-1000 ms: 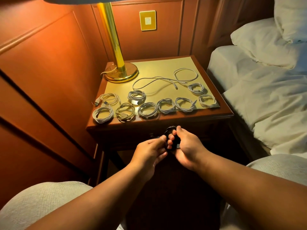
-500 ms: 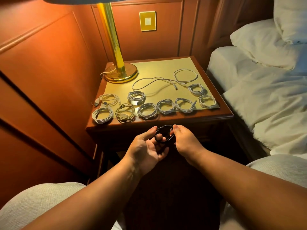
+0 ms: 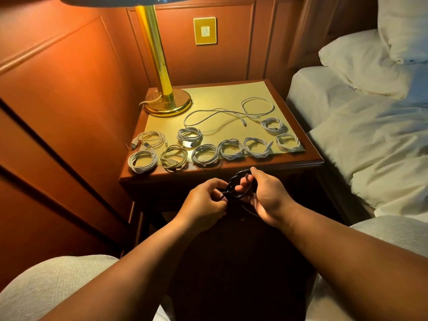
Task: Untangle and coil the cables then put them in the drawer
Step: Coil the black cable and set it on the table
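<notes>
A black cable (image 3: 234,181) hangs coiled in front of the nightstand's front edge. My right hand (image 3: 266,193) holds the coil with fingers curled through its loop. My left hand (image 3: 206,198) pinches the cable's left side. Several coiled white cables (image 3: 205,156) lie in rows on the nightstand top (image 3: 308,158). One loose white cable (image 3: 231,112) sprawls uncoiled behind them. The drawer front below the top is in deep shadow and partly hidden by my hands.
A brass lamp (image 3: 166,100) stands at the nightstand's back left. A bed with white sheets (image 3: 370,126) borders the right side. Wood wall panels (image 3: 69,100) close in on the left. My knees in light fabric (image 3: 46,286) sit at the bottom corners.
My left hand went from open under the black coil to curled, pinching its left side. My right hand shifted slightly, its fingers now through the loop.
</notes>
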Demonstrator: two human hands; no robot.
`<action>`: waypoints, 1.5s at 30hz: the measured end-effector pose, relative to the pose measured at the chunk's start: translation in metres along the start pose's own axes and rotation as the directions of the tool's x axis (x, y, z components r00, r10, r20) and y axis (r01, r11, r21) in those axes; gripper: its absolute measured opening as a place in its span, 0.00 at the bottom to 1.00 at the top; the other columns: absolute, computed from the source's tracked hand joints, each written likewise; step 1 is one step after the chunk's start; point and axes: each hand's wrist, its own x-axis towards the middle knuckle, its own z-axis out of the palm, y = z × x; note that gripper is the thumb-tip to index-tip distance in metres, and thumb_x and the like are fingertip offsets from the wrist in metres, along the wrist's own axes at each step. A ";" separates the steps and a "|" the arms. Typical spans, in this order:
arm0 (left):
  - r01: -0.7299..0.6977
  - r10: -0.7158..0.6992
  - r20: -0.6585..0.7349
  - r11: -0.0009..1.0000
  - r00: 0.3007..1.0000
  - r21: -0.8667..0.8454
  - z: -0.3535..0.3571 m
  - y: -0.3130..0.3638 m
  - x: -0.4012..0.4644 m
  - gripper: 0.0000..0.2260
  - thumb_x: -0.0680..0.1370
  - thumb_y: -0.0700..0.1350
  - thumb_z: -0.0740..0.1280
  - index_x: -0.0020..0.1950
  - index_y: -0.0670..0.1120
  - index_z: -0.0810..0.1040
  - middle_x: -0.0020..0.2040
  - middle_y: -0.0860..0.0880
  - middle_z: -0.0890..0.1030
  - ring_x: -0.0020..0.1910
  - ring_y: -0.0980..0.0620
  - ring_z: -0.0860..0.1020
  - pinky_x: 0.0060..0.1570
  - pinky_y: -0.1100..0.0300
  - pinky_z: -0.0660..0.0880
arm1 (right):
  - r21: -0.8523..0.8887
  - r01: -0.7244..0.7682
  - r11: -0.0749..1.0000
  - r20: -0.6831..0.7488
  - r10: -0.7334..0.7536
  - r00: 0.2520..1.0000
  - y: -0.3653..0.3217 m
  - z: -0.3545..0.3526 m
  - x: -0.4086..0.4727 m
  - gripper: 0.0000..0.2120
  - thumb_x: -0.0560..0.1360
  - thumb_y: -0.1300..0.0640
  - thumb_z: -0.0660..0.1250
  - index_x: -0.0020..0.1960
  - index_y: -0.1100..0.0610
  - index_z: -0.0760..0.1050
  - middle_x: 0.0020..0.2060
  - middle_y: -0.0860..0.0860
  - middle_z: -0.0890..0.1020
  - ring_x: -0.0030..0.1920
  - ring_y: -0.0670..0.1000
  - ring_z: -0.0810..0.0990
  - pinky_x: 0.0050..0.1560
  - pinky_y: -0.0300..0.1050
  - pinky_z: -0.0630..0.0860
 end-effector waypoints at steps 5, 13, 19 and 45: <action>-0.061 0.069 -0.082 0.993 0.994 0.097 -0.002 -0.009 0.001 0.11 0.76 0.41 0.72 0.57 0.53 0.79 0.43 0.49 0.83 0.40 0.53 0.83 0.44 0.58 0.81 | 0.159 -0.086 0.984 0.048 0.080 0.996 -0.004 -0.008 0.003 0.18 0.83 0.45 0.55 0.38 0.52 0.68 0.36 0.50 0.76 0.44 0.53 0.77 0.48 0.51 0.73; 0.209 -0.290 0.022 0.635 0.957 -0.744 0.021 -0.003 -0.005 0.07 0.78 0.35 0.67 0.55 0.37 0.79 0.49 0.39 0.84 0.47 0.46 0.85 0.46 0.58 0.81 | 0.107 -0.150 0.983 0.089 0.141 0.986 0.008 -0.004 -0.005 0.20 0.84 0.44 0.50 0.40 0.52 0.71 0.41 0.50 0.77 0.45 0.52 0.75 0.49 0.49 0.69; 0.224 -0.398 0.023 0.467 0.917 -0.855 0.024 -0.005 -0.005 0.08 0.81 0.41 0.64 0.55 0.38 0.80 0.53 0.39 0.84 0.49 0.47 0.85 0.49 0.57 0.80 | -0.238 -0.049 0.970 0.012 0.053 0.999 0.023 0.004 -0.004 0.16 0.84 0.49 0.53 0.50 0.53 0.77 0.48 0.51 0.77 0.49 0.50 0.73 0.51 0.47 0.72; 0.129 -0.151 -0.013 0.881 0.988 -0.455 0.017 -0.003 -0.001 0.04 0.81 0.42 0.65 0.50 0.45 0.70 0.45 0.45 0.79 0.42 0.50 0.79 0.42 0.57 0.77 | -0.290 -0.037 0.956 0.205 0.100 0.974 0.007 0.004 -0.007 0.13 0.82 0.57 0.56 0.47 0.58 0.78 0.37 0.52 0.78 0.38 0.48 0.77 0.41 0.44 0.72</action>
